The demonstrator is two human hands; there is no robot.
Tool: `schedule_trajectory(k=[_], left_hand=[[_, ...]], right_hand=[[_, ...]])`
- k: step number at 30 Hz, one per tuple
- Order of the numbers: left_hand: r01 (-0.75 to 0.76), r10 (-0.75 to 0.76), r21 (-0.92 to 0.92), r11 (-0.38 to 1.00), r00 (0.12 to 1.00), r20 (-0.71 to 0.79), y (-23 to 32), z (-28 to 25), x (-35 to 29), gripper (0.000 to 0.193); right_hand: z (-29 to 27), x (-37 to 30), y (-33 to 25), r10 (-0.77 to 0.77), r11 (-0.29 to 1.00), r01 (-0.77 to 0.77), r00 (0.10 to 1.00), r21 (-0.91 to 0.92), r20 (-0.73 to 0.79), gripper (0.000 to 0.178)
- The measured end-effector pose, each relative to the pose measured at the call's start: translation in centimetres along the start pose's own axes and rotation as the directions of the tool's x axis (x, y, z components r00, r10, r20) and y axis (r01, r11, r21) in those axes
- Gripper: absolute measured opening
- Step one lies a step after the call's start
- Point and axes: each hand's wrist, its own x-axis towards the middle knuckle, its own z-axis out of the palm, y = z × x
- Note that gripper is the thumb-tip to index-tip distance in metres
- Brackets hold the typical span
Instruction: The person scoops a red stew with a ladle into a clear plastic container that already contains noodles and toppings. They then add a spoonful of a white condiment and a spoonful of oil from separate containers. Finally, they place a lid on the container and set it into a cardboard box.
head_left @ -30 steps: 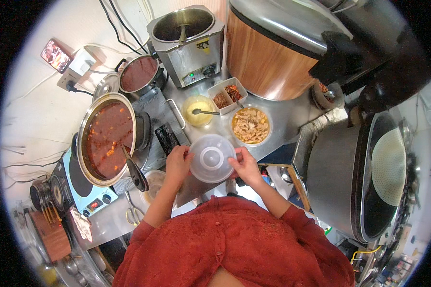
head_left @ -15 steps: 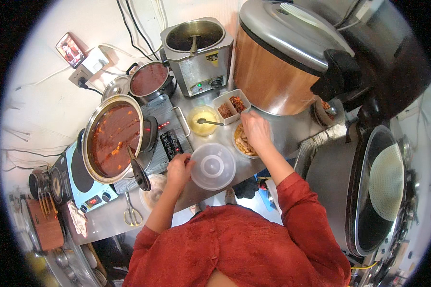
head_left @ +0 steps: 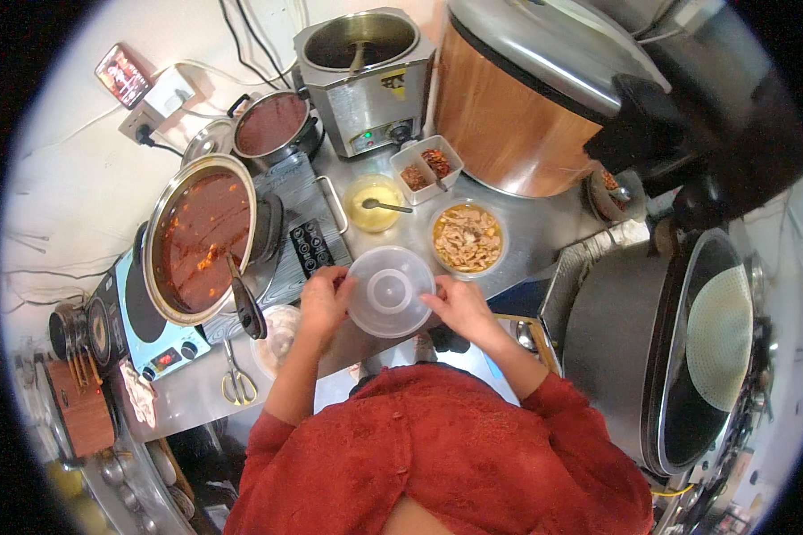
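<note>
Between my two hands, a round translucent plastic lid (head_left: 389, 291) with rings in its middle is held at the front edge of the steel counter. My left hand (head_left: 324, 305) pinches its left rim, and my right hand (head_left: 461, 309) grips its right rim. Just beyond my right hand stands a clear plastic bowl (head_left: 467, 238) filled with sliced food in brownish liquid. To its left is a tub of pale yellow stuff (head_left: 373, 203) with a dark spoon (head_left: 386, 206) resting in it. A two-part white box (head_left: 426, 169) with dark red seasonings sits behind them.
A large pot of red sauce (head_left: 207, 236) with a ladle stands at the left, near a blue cooker (head_left: 159, 316) and scissors (head_left: 238, 383). Behind are a smaller red pot (head_left: 270, 125), a steel warmer (head_left: 366, 98) and a big wood-patterned cooker (head_left: 509, 116). A dark vat (head_left: 611, 339) flanks the right.
My right hand has left the food bowl and come back to take the lid's right rim. The food in the bowl is now uncovered to view. My left hand stays at the lid's left rim.
</note>
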Motion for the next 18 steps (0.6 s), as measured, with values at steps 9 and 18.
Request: schedule_trajectory(k=[9, 18], left_hand=[[-0.027, 0.066, -0.212, 0.977, 0.982, 0.180, 6.3, 1.9, 3.7, 0.029], [-0.161, 0.177, -0.092, 0.983, 0.964, 0.201, 10.3, 8.4, 10.9, 0.019]], right_hand=[[-3.8, -1.9, 3.5, 0.203, 0.974, -0.168, 0.945, 0.153, -0.257, 0.032], [-6.7, 2.2, 9.7, 0.228, 0.972, -0.233, 0.889, 0.036, -0.396, 0.032]])
